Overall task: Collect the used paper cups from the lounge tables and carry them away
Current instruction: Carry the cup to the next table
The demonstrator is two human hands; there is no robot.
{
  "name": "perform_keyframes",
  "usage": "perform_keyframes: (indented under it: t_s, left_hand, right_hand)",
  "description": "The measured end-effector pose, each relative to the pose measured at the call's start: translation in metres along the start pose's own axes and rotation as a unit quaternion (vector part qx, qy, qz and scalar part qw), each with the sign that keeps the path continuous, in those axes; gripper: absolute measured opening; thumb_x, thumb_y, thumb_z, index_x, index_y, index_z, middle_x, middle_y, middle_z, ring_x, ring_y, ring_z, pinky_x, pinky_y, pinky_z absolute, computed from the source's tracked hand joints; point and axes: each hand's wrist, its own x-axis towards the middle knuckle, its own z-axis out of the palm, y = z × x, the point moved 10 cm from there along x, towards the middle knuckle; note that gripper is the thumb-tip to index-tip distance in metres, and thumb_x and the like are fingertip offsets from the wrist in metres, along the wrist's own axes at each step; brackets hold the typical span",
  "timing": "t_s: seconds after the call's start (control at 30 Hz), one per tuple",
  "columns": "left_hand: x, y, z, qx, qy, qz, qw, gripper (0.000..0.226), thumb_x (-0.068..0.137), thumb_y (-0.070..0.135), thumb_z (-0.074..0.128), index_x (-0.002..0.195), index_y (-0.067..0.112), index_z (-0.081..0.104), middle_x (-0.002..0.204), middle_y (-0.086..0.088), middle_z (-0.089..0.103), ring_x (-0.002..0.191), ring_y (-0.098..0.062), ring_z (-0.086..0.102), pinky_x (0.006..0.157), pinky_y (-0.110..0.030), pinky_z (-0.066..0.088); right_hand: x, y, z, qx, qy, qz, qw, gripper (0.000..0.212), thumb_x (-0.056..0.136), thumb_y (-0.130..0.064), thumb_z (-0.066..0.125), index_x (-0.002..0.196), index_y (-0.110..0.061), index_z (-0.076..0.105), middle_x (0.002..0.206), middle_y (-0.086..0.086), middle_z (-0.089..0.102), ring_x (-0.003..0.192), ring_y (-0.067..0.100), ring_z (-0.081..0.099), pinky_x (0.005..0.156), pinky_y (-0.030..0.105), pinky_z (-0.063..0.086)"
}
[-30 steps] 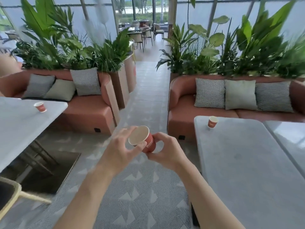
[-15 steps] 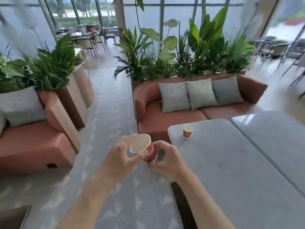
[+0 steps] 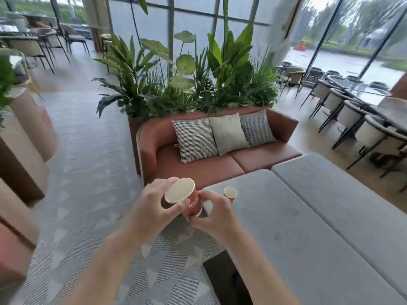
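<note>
A red paper cup (image 3: 191, 200) with a pale inside is held in front of me over the carpet, its mouth tilted up and to the left. My left hand (image 3: 157, 209) grips its rim and upper side. My right hand (image 3: 212, 213) holds its base from the right. A second red paper cup (image 3: 230, 193) stands upright on the near left corner of a grey lounge table (image 3: 308, 238), just beyond my right hand's fingers.
A rust-coloured sofa (image 3: 198, 170) with three cushions faces the table, backed by a planter of tall green plants (image 3: 187, 84). A second grey table (image 3: 352, 194) adjoins on the right. Dining chairs (image 3: 352, 119) line the far right. Patterned grey carpet (image 3: 88, 194) runs left.
The view has swung right: the left table and its cup have left the frame, and the right table's cup now lies close to my right hand. Both hands still hold the cup.
</note>
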Motion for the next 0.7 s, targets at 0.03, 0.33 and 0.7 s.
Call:
perform_keyframes:
  t_s: [0.03,0.33,0.7]
  left_hand:
    - [0.006,-0.006,0.000,-0.005,-0.004,0.000,1.000,0.078,0.080,0.074,0.061,0.144,0.029,0.062,0.126,0.020,0.060,0.124,-0.009,0.056,0.106,-0.032,0.045]
    - [0.049,-0.047,0.026,-0.040,-0.043,0.007,0.998,0.072,0.083,0.076,0.064,0.144,0.038,0.057,0.127,0.030,0.055,0.124,-0.006,0.054,0.107,-0.037,0.047]
    - [0.131,-0.050,0.047,-0.015,-0.067,0.041,0.997,0.075,0.083,0.071,0.064,0.145,0.029,0.057,0.132,0.025,0.056,0.129,-0.007,0.053,0.113,-0.039,0.045]
  right_hand:
    - [0.005,0.001,0.002,-0.008,0.001,0.004,1.000,0.051,0.064,-0.052,0.083,0.111,-0.039,0.068,0.102,-0.025,0.070,0.101,-0.002,0.066,0.086,0.023,0.055]
    - [0.037,0.022,0.011,-0.021,-0.007,0.031,0.999,0.047,0.068,-0.050,0.082,0.111,-0.041,0.068,0.106,-0.033,0.067,0.104,-0.008,0.064,0.083,0.010,0.050]
    - [0.104,0.063,0.005,-0.019,0.034,0.029,0.999,0.048,0.071,-0.048,0.087,0.115,-0.038,0.069,0.105,-0.026,0.071,0.108,-0.008,0.063,0.091,-0.002,0.036]
